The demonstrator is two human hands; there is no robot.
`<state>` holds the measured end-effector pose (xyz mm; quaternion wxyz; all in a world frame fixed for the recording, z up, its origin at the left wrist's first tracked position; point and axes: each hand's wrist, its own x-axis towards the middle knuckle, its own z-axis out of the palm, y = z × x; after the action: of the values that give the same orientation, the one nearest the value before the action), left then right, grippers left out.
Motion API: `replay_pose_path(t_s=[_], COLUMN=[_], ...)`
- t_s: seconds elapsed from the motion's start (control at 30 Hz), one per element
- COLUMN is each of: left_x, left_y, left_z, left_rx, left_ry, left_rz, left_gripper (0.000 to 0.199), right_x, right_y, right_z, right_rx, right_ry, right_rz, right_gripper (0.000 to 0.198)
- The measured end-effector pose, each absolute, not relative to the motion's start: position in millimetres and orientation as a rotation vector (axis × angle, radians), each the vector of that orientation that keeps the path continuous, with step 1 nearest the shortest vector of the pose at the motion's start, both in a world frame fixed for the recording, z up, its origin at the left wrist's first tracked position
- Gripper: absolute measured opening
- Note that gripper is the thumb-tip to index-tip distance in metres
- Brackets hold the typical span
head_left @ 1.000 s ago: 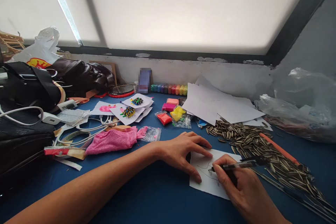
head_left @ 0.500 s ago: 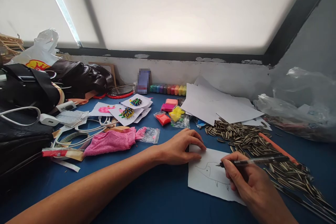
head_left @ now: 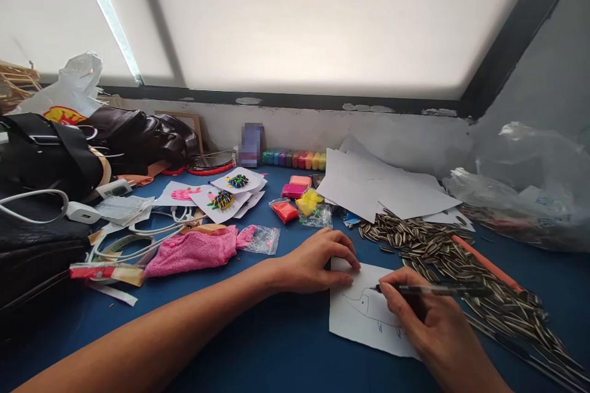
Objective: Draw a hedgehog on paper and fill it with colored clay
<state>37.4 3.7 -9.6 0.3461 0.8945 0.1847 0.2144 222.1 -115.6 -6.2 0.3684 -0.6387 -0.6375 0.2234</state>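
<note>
A small white sheet of paper (head_left: 350, 328) lies on the blue table, with a thin line drawing of an animal with a pointed snout, a dot eye and short legs. My right hand (head_left: 426, 319) is closed around a black pen (head_left: 437, 289), its tip at the drawing's upper line. The heel of that hand covers the paper's right part. My left hand (head_left: 322, 261) rests over the paper's upper left corner, fingers stretched out and apart, holding nothing. Just beyond the right hand spreads a pile of striped sunflower seeds (head_left: 428, 245).
Larger white sheets (head_left: 382, 181) lie behind the seeds, beside an orange stick (head_left: 486, 263). Packets of coloured clay (head_left: 283, 210) and a pink cloth (head_left: 193, 252) are further left. Cables (head_left: 133, 239) and black bags (head_left: 37, 221) crowd the left side. A plastic bag (head_left: 530, 190) stands right.
My right hand and the pen have shifted left, the tip moving back along the drawing's upper line. The left hand stays in place on the paper.
</note>
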Motion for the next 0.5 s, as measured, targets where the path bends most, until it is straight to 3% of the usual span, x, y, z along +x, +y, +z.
replay_pose_path(t_s=[0.5], left_x=[37.8], left_y=[4.5], left_z=[-11.4], left_rx=[2.333], left_ry=[0.465], left_rz=[0.563], left_gripper=[0.017], right_x=[227.5], right_y=[-111.7], right_z=[-13.9], right_rx=[-1.603], right_ry=[-1.773], right_rz=[0.610], right_gripper=[0.025])
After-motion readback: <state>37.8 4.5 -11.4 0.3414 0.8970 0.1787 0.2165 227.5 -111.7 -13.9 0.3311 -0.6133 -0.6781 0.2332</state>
